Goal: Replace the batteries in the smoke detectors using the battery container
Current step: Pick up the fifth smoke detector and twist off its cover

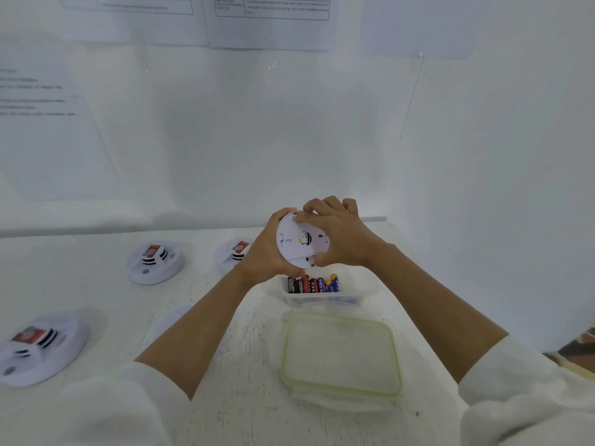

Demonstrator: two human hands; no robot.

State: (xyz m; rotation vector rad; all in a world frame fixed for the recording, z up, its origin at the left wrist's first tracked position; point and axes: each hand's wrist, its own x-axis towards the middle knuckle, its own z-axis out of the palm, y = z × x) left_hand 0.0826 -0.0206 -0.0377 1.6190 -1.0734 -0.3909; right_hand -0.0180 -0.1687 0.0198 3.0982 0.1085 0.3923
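Hands up over the table, and you've got a round white plastic smoke detector (297,241) lifted between them, its flat back plate turned toward you. Your left hand (265,252) cups the left edge, fingers wrapped behind and thumb along the lower rim. Your right hand (338,235) closes over the right side, fingertips (304,217) pressed on the upper part of the back plate and thumb tucked at the bottom edge. Both hands are curled tight on that one unit.

Just below it sits the clear plastic battery container (322,299), open, with a row of red, black and blue-and-yellow batteries (314,283) standing packed along its left part. Its clear lid with the green seal rim (341,355) lies flat on the white table (244,365), nearer you and touching or just beside the container; which, I can't tell.

Off to your left, three more white detectors rest face up on the table: one at the far left-centre (154,262) with a red label on its raised centre, one just behind your left wrist (231,254), partly hidden, and one close to you at the left edge (40,347), blurred. Printed paper sheets (270,20) hang on the white wall ahead, text too soft to read. White sleeves (515,391) are pushed back on both forearms.
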